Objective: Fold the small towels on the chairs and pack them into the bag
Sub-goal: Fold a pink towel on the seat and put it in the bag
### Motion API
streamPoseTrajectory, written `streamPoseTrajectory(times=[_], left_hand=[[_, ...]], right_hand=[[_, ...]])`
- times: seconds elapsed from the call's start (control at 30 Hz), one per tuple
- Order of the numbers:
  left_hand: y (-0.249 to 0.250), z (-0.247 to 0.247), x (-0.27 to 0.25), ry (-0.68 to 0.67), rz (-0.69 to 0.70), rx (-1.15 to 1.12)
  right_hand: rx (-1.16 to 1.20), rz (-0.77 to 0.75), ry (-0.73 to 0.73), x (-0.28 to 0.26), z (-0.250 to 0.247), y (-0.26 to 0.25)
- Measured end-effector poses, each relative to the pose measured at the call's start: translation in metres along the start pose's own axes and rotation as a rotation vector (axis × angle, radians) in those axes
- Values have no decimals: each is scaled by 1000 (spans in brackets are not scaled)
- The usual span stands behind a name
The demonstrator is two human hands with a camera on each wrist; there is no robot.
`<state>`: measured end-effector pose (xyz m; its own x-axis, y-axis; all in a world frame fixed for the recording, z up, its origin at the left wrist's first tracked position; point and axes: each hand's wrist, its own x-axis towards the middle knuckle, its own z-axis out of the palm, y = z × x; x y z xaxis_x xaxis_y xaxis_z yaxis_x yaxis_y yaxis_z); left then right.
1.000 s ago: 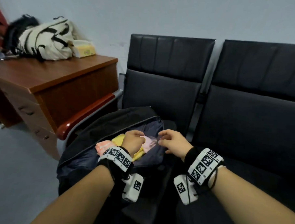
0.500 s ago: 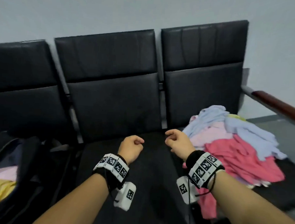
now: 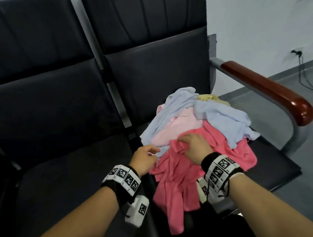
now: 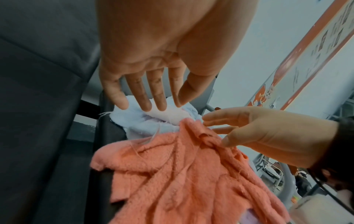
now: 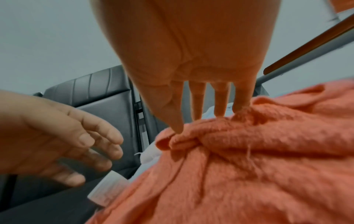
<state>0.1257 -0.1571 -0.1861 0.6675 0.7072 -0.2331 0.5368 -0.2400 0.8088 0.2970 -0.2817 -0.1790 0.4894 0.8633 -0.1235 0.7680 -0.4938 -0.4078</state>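
Right hand: our right hand (image 3: pixel 195 147) lies on the coral-pink towel (image 3: pixel 178 182) at lower centre of the head view, thumb and fingers nipping a raised ridge of its cloth.
Left hand: our left hand (image 3: pixel 145 159) hangs just left of the pile, fingers loosely spread and holding nothing, tips near the pale blue towel (image 3: pixel 162 122).
Task's thing: the coral-pink towel drapes over the front edge of the right-hand chair seat (image 3: pixel 268 159), part of a heap with a pale pink towel (image 3: pixel 177 126), a second blue towel (image 3: pixel 224 117) and a yellow towel (image 3: pixel 212 98) at the back.
Risk, snagging: we judge that lifting the pinched ridge may drag neighbouring towels along, since they overlap it and loose threads show at the edges.
Risk, dropping: the hanging part could pull the towel off the seat if our shallow nip slips.
Risk, bad fold: a mid-cloth grasp gives no corner, so the fold may come out crooked.
Container: the bag is out of view; we cannot tell its contents.
Far: the wooden armrest (image 3: pixel 271 91) sits at upper right.
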Motion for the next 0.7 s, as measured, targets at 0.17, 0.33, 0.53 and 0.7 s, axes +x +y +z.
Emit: streamPoseTrajectory(times=[0.17,0.33,0.53,0.7], left_hand=[[0,8,-4,-13,2,-16],[2,5,-17,1,21,-56],[24,-22,-44,14,108,-241],[44,-67,-87,29,246,-404]], right_hand=[[-52,65,133,3,10,10],[-32,97,182,0,6,8],[374,-113,300,-21,-28,-54],[480,-295,314,-45,-60,-125]])
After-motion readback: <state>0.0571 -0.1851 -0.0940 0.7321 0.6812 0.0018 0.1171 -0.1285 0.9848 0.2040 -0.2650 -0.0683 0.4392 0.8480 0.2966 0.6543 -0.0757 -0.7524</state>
